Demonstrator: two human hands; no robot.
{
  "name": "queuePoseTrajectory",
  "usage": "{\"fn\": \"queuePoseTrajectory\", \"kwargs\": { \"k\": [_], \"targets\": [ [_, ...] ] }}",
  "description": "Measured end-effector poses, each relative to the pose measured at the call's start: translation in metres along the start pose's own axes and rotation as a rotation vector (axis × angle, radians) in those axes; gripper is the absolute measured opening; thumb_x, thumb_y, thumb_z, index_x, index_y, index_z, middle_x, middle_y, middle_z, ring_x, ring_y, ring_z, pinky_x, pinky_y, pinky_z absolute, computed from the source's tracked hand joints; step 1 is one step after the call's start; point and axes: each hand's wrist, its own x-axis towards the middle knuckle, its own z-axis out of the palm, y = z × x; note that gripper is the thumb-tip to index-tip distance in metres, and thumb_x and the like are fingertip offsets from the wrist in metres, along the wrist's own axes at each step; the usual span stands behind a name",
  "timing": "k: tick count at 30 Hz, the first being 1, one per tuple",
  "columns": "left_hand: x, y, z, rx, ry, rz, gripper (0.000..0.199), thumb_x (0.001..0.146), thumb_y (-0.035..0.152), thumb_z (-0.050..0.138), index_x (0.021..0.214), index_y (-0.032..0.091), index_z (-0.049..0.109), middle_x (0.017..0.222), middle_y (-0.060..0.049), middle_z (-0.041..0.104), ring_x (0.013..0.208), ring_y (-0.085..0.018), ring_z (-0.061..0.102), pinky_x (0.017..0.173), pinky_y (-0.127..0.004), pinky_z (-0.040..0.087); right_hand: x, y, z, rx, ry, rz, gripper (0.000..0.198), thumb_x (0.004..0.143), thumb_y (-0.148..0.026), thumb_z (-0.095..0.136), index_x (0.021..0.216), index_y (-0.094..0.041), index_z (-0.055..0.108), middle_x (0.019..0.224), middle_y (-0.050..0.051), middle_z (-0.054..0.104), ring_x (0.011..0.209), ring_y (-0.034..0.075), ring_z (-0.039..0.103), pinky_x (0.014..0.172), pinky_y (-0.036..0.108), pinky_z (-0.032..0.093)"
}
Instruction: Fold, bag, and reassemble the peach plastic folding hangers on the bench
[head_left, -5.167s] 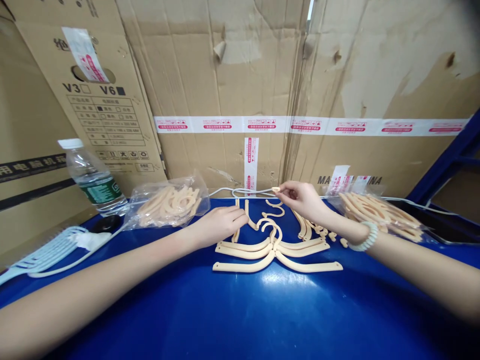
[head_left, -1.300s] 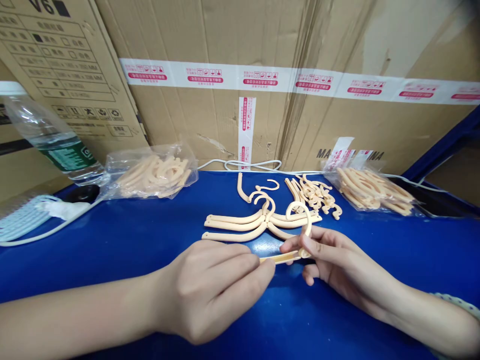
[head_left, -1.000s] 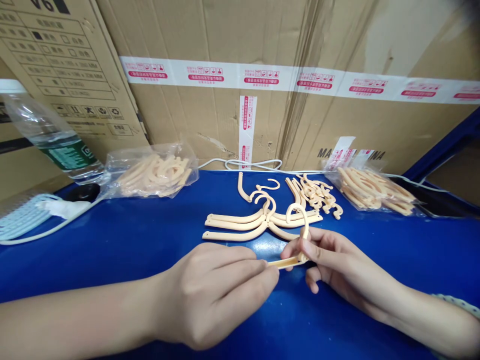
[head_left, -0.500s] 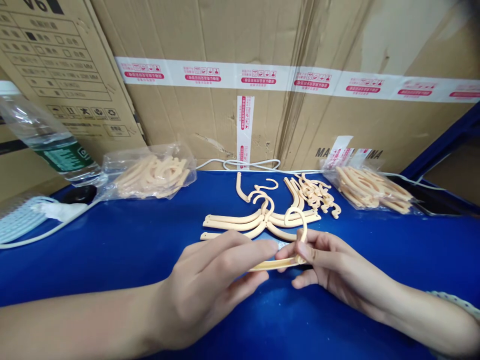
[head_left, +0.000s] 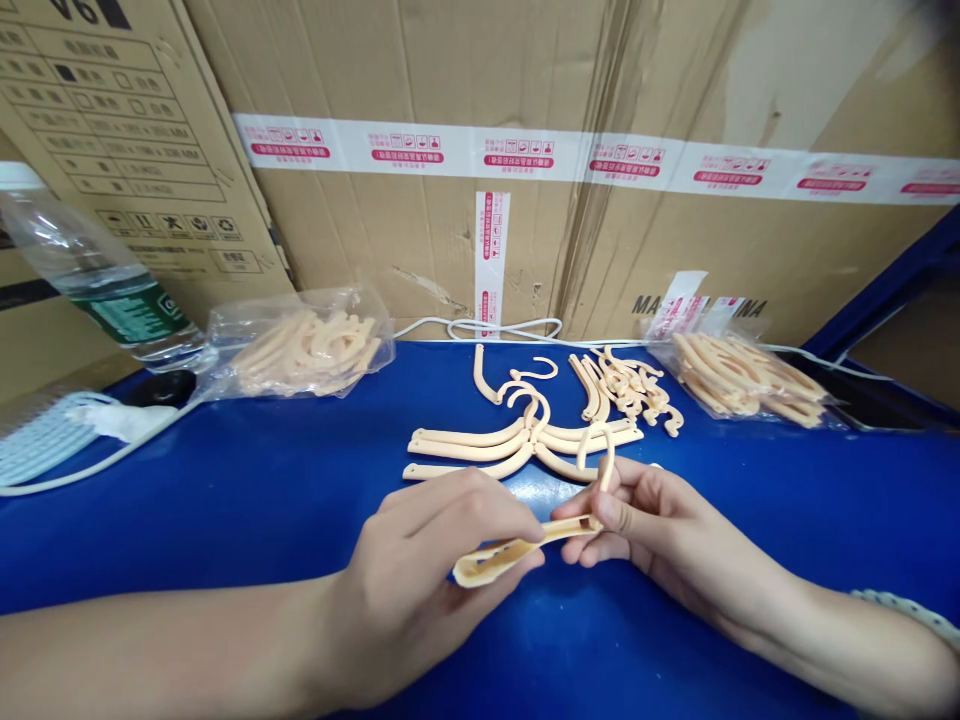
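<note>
My left hand [head_left: 442,560] pinches a cream plastic hanger arm [head_left: 499,562], its hollow underside turned toward me. At the arm's right end, my right hand [head_left: 637,510] grips a cream hanger hook [head_left: 607,460] between thumb and fingers. The hook's base meets the end of the arm; whether they are joined I cannot tell. Just behind my hands lie hangers [head_left: 472,437] with hooks and arms together on the blue table. Beyond them are a loose hanger arm [head_left: 484,375] and a loose hook [head_left: 541,368]. A pile of small hooks [head_left: 634,385] lies to the right, beside several loose arms [head_left: 590,388].
Clear bags of hanger parts stand at the back left [head_left: 307,350] and back right [head_left: 742,375]. A water bottle [head_left: 120,300], a pale blue keyboard [head_left: 49,435] and a white cable [head_left: 112,465] are at left. Large cardboard boxes [head_left: 420,230] wall off the back.
The hanger arm has turned in my left hand, so more of its hollow underside and rounded left end shows. The hook in my right hand has rotated and sits slightly lower.
</note>
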Motion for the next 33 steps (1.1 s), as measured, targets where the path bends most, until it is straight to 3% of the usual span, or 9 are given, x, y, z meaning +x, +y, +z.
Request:
{"fn": "queuePoseTrajectory", "kwargs": {
  "k": [5,9,12,16,20,24,26,29,33],
  "targets": [
    [-0.002,0.0,0.006,-0.066,0.079,-0.068,0.02,0.081,0.009,0.069,0.095,0.02,0.058,0.083,-0.001,0.07,0.072,-0.013,0.068,0.068,-0.022,0.056,-0.003,0.002,0.005,-0.106,0.04,-0.051,0.032,0.082,-0.039,0.079,0.076,-0.016,0.056,0.073,0.004,0.07,0.062,0.015,0.069,0.059,0.023,0.055],
    [0.003,-0.001,0.007,-0.175,0.171,-0.317,0.016,0.082,0.012,0.066,0.089,0.021,0.055,0.08,0.002,0.065,0.071,-0.012,0.067,0.067,-0.021,0.057,-0.004,-0.004,0.005,-0.236,0.078,-0.157,0.03,0.08,-0.04,0.079,0.076,-0.016,0.062,0.08,0.002,0.064,0.063,0.011,0.061,0.059,0.022,0.053],
    [0.01,-0.004,0.006,-0.28,0.221,-0.495,0.018,0.083,0.017,0.065,0.095,0.021,0.053,0.08,0.002,0.064,0.072,-0.012,0.067,0.063,-0.02,0.057,-0.001,-0.007,0.004,-0.325,0.09,-0.176,0.031,0.076,-0.041,0.082,0.074,-0.017,0.063,0.071,-0.002,0.058,0.051,0.007,0.051,0.05,0.019,0.047],
    [0.01,-0.006,0.01,-0.441,0.112,-0.686,0.032,0.08,0.022,0.07,0.105,0.022,0.051,0.089,-0.001,0.068,0.083,-0.016,0.07,0.066,-0.022,0.057,0.003,-0.003,0.007,-0.317,0.03,-0.118,0.032,0.074,-0.043,0.082,0.073,-0.017,0.064,0.061,-0.002,0.057,0.049,0.01,0.053,0.047,0.021,0.05],
    [0.005,-0.007,0.018,-0.695,-0.094,-0.911,0.029,0.075,0.021,0.075,0.094,0.018,0.053,0.083,0.0,0.072,0.077,-0.015,0.071,0.069,-0.023,0.056,0.005,-0.003,0.011,-0.308,0.024,-0.128,0.029,0.072,-0.039,0.084,0.081,-0.017,0.067,0.066,0.0,0.065,0.058,0.015,0.064,0.053,0.025,0.057],
    [0.008,-0.008,0.017,-0.852,-0.102,-0.977,0.022,0.076,0.02,0.075,0.084,0.016,0.055,0.07,0.001,0.071,0.068,-0.013,0.07,0.067,-0.022,0.054,0.009,-0.017,0.004,-0.364,0.023,-0.213,0.026,0.082,-0.036,0.076,0.101,-0.018,0.07,0.076,0.005,0.073,0.066,0.018,0.07,0.063,0.03,0.061],
    [0.011,-0.007,0.015,-0.919,-0.078,-0.994,0.022,0.075,0.021,0.077,0.081,0.015,0.056,0.072,0.0,0.071,0.067,-0.013,0.07,0.066,-0.022,0.054,0.014,-0.028,-0.007,-0.512,0.092,-0.349,0.024,0.086,-0.036,0.072,0.104,-0.02,0.071,0.08,0.006,0.074,0.07,0.02,0.071,0.066,0.033,0.06],
    [0.013,-0.005,0.013,-0.975,-0.063,-1.019,0.023,0.074,0.024,0.078,0.078,0.014,0.057,0.082,-0.003,0.072,0.071,-0.014,0.071,0.067,-0.022,0.054,0.029,-0.044,-0.031,-1.003,0.192,-0.627,0.016,0.09,-0.034,0.066,0.098,-0.023,0.073,0.088,0.007,0.074,0.083,0.025,0.069,0.076,0.04,0.057],
    [0.013,-0.006,0.014,-0.994,-0.035,-1.034,0.024,0.072,0.023,0.079,0.078,0.014,0.057,0.083,-0.004,0.073,0.071,-0.015,0.071,0.066,-0.023,0.053,0.051,-0.055,-0.063,-1.543,0.111,-0.765,0.017,0.092,-0.028,0.059,0.098,-0.021,0.073,0.097,0.011,0.073,0.099,0.032,0.06,0.089,0.051,0.049]
  ]
}}
